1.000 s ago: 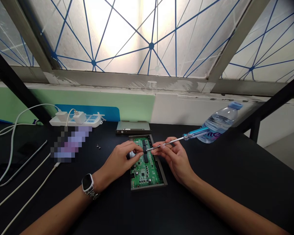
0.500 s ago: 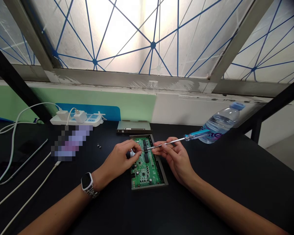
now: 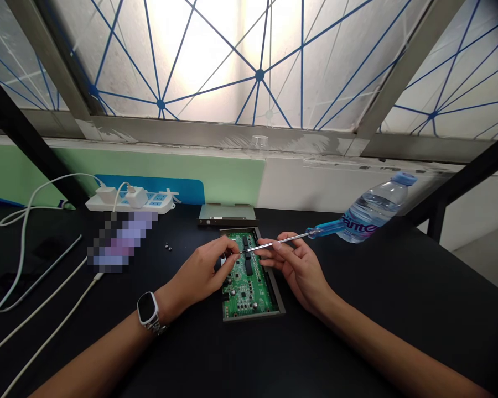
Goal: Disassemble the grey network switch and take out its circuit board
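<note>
A green circuit board [image 3: 249, 287] lies in a shallow metal case [image 3: 279, 287] on the black table. My right hand [image 3: 296, 268] pinches the metal shaft of a screwdriver [image 3: 299, 236] with a blue handle, whose tip points left over the board. My left hand [image 3: 201, 272], a watch on its wrist, is closed in a pinch at the screwdriver's tip, just above the board's left edge. What its fingertips hold is too small to make out.
A metal cover plate [image 3: 226, 213] lies behind the case. A water bottle [image 3: 375, 215] lies on its side at the right. At the back left are a white power strip [image 3: 128, 203] with chargers and white cables [image 3: 29, 309]. Two small screws [image 3: 166, 247] sit on the table.
The screwdriver's tip and my left fingertips have shifted slightly left and up over the board. Both hands keep their grips.
</note>
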Motion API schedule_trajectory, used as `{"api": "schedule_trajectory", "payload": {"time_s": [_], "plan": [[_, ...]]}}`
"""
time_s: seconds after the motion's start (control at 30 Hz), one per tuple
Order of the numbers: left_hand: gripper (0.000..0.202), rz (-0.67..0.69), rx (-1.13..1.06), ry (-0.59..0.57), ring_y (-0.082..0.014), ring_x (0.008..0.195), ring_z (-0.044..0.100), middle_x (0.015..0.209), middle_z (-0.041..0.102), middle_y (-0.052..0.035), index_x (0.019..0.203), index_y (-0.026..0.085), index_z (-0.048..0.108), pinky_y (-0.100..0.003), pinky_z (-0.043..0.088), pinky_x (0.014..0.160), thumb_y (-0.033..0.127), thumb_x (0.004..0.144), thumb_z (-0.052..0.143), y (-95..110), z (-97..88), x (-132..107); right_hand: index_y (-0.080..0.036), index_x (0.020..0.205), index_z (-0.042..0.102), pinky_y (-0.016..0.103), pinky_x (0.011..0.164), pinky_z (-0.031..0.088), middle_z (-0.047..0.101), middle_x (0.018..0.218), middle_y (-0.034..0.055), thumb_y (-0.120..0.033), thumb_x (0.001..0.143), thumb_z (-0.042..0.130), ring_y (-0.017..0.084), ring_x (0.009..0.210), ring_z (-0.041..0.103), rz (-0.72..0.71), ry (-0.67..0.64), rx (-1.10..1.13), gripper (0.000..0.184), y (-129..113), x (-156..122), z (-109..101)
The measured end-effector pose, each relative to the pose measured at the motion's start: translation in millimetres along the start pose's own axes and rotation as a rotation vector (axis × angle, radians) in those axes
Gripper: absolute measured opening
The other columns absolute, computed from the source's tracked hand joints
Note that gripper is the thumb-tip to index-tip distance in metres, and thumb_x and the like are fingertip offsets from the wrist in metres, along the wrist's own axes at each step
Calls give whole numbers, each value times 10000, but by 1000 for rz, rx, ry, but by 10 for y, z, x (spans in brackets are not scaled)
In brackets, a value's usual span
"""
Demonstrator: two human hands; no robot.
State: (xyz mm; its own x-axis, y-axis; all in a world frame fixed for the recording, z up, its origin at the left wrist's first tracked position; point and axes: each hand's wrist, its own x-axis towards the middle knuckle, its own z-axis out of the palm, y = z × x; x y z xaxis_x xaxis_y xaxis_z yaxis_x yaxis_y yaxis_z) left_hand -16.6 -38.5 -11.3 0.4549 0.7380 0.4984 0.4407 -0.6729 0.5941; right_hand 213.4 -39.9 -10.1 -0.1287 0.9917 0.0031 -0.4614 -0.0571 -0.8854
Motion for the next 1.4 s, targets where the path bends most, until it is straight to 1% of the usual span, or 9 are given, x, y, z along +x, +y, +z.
{"api": "schedule_trajectory", "payload": {"time_s": [0.13, 0.23, 0.33, 0.47, 0.63, 0.77, 1.03, 1.17, 1.4], "plan": [[113, 96, 174, -11, -185, 824, 623, 930, 647, -51, 1072, 184, 540, -325, 496, 765, 172, 1044, 431, 17, -30, 22, -216, 975, 562, 319, 729, 657, 811, 1041, 106, -282, 792, 872, 248, 937, 796, 25, 40, 22, 366, -27, 10, 10], [148, 83, 300, -53, -207, 845, 615, 935, 638, -68, 1040, 173, 546, -351, 499, 773, 174, 1043, 398, 1, -158, 73, -213, 967, 568, 312, 708, 660, 811, 1039, 114, -275, 770, 885, 246, 938, 794, 24, 77, 25, 378, -45, 23, 2], [158, -51, 447, -115, -237, 892, 603, 967, 633, -81, 981, 182, 577, -382, 494, 793, 200, 1015, 423, -114, -407, 83, -213, 951, 566, 300, 676, 657, 813, 1021, 111, -273, 748, 900, 243, 912, 796, 34, 92, 9, 395, -49, 33, -10], [126, -260, 494, -225, -256, 913, 609, 977, 647, -73, 931, 211, 620, -382, 490, 782, 254, 927, 501, -408, -761, -8, -202, 935, 569, 280, 649, 649, 814, 992, 114, -282, 742, 905, 230, 871, 797, 55, 88, -21, 396, -38, 41, -15], [168, -426, 450, -331, -254, 880, 640, 961, 677, -68, 853, 226, 689, -370, 501, 796, 319, 809, 556, -655, -990, -98, -203, 923, 569, 272, 633, 642, 811, 966, 104, -289, 741, 905, 226, 870, 795, 64, 86, -38, 391, -37, 42, -17], [210, -512, 462, -336, -271, 893, 649, 948, 689, -75, 817, 223, 710, -369, 505, 796, 346, 719, 571, -668, -1055, -108, -198, 910, 573, 267, 634, 638, 809, 965, 102, -305, 733, 909, 222, 865, 792, 71, 86, -46, 395, -41, 32, -18], [316, -594, 471, -272, -276, 907, 652, 962, 665, -80, 920, 212, 658, -369, 529, 802, 384, 655, 656, -564, -1074, -130, -199, 915, 579, 267, 642, 634, 809, 953, 99, -293, 769, 882, 211, 839, 787, 70, 74, -51, 349, -29, 40, -33], [322, -592, 469, -246, -267, 865, 656, 924, 659, -79, 893, 210, 664, -367, 541, 787, 432, 661, 684, -588, -1046, -130, -196, 913, 580, 265, 642, 634, 809, 948, 103, -286, 767, 883, 209, 826, 786, 73, 69, -45, 348, -19, 40, -40], [259, -616, 404, -307, -272, 798, 693, 850, 700, -89, 847, 203, 694, -371, 548, 746, 388, 697, 593, -649, -1030, -101, -199, 909, 587, 271, 643, 629, 809, 940, 95, -320, 757, 891, 210, 825, 785, 67, 70, -51, 361, -22, 37, -35]]}}
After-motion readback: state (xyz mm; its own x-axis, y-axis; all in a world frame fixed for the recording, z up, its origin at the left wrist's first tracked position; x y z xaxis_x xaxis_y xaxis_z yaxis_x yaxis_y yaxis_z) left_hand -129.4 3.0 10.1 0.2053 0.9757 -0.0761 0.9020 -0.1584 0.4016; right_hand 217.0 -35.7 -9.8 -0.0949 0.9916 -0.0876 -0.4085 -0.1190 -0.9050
